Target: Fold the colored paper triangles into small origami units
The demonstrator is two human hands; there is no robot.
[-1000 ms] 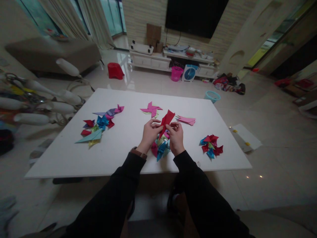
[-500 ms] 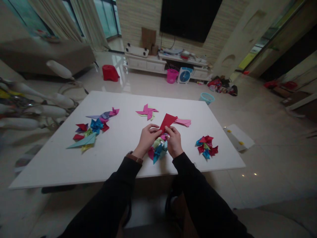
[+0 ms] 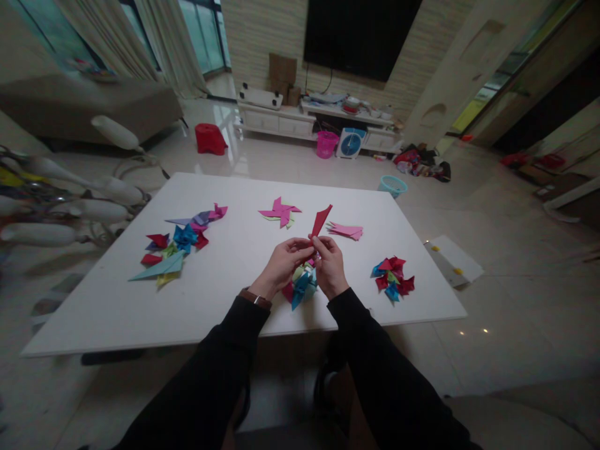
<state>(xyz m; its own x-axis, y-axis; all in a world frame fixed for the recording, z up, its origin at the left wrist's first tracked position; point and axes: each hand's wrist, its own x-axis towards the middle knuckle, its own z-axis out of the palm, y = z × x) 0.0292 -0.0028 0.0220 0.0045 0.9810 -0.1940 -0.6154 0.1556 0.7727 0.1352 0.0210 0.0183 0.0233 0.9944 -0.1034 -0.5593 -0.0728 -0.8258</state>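
A folded red paper (image 3: 321, 220) stands up between my fingertips above the white table (image 3: 225, 300). My left hand (image 3: 282, 264) pinches it near the lower end, and my right hand (image 3: 330, 265) grips it there from the other side. Below them, partly hidden, lies a cluster of folded paper (image 3: 304, 289) in blue, green and pink. Beyond my hands are a pink and green paper pinwheel (image 3: 280, 213) and a stack of folded pink paper pieces (image 3: 345, 230).
Several colourful folded papers (image 3: 182, 239) lie on the table's left side. A red and blue folded-paper cluster (image 3: 392, 277) sits at the right. Past the table stand a light-blue basket (image 3: 392, 185), a red stool (image 3: 210, 139) and a pink basket (image 3: 326, 144).
Between my hands, the red paper has turned from showing its broad face to a narrower, folded shape pointing up. My fingers have drawn closer together at its lower end.
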